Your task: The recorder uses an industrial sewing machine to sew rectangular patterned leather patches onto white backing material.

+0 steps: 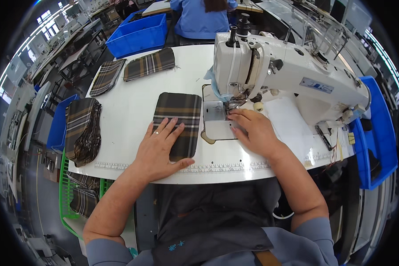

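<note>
My left hand (pixel 157 150) is open, fingers spread on a rounded-corner plaid fabric piece (pixel 181 106) of dark brown, tan and white, lying left of the needle plate (pixel 215 126). My right hand (pixel 257 133) is beside the presser foot of the white sewing machine (pixel 314 80), fingers bent with fingertips at the foot and thumb apart below them; nothing held is visible. A pale blue cloth (pixel 213 82) hangs at the machine head, which hides the stitching area in part.
Plaid stacks lie at the table's left (pixel 82 128) and back (pixel 148 64). Blue bins stand at left (pixel 57 135), behind (pixel 135 37) and right (pixel 379 175). A green basket (pixel 66 204) holds plaid pieces. A person in blue (pixel 199 29) sits ahead. A ruler strip (pixel 208 168) runs along the front edge.
</note>
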Demonstrator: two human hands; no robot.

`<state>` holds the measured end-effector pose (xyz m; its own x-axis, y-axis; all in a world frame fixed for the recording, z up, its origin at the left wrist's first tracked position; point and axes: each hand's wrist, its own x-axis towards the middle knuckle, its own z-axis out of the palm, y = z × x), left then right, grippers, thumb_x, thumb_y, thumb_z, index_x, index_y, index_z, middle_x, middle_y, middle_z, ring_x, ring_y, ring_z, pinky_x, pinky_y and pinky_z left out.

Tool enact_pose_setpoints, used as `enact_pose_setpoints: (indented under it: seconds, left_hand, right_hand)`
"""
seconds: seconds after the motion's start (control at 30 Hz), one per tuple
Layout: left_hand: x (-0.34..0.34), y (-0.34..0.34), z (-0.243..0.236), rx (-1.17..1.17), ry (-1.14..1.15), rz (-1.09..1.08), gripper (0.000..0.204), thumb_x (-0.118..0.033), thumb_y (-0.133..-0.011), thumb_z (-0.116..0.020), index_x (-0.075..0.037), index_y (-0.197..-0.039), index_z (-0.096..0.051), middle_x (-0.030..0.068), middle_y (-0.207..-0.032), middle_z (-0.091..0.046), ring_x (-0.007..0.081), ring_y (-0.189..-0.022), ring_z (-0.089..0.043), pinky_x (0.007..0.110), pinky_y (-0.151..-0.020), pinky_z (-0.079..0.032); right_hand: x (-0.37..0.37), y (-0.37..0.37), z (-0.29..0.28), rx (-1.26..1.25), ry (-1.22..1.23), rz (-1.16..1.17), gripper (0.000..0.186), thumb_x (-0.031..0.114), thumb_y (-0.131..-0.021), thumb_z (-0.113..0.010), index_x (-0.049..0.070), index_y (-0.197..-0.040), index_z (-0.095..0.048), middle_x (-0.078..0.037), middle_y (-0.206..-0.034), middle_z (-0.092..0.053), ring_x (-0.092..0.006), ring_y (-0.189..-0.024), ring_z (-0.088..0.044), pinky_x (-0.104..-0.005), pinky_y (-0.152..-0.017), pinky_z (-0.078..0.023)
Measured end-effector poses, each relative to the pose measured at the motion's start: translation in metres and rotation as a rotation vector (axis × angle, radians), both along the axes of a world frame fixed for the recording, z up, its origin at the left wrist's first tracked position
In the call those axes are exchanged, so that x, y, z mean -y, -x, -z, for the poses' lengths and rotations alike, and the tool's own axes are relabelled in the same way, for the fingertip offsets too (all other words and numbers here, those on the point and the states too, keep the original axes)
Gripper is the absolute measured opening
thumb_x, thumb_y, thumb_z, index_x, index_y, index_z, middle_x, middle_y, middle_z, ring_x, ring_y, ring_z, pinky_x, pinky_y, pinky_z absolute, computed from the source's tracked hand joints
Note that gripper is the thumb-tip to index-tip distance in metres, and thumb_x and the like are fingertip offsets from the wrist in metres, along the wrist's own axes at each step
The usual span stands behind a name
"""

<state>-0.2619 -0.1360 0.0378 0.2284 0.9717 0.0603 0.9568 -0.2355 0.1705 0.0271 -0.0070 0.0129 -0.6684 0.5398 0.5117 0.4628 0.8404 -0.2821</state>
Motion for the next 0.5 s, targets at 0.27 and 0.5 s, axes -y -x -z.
enact_pose_setpoints:
  seconds: [0.27,0.5]
  left_hand:
    - [0.047,-0.006,-0.027,0.157,-0.019,0.095,0.074,-0.04,-0.067,-0.089,0.001,-0.122,-0.061,0.0191,-0.125,-0.06,0.0359,-0.117,-0.059,0.042,-0.1,-0.049]
    - [0.054,0.009,-0.026,0.254,0.215,0.32,0.035,-0.005,-0.081,-0.073,-0.007,-0.116,-0.072,0.0119,-0.111,-0.068,0.0295,-0.106,-0.067,0.036,-0.087,-0.055]
  right_hand:
    - [0.005,-0.002,-0.002,-0.009,-0.015,-0.02,0.028,0.015,-0.085,-0.07,0.005,-0.111,-0.068,-0.009,-0.116,-0.068,-0.033,-0.098,-0.066,-0.0432,-0.084,-0.053]
    - [0.007,-0.003,-0.004,0.011,0.012,-0.015,0.029,0.014,-0.087,-0.069,0.005,-0.114,-0.067,-0.01,-0.117,-0.067,-0.0325,-0.097,-0.066,-0.0437,-0.084,-0.053]
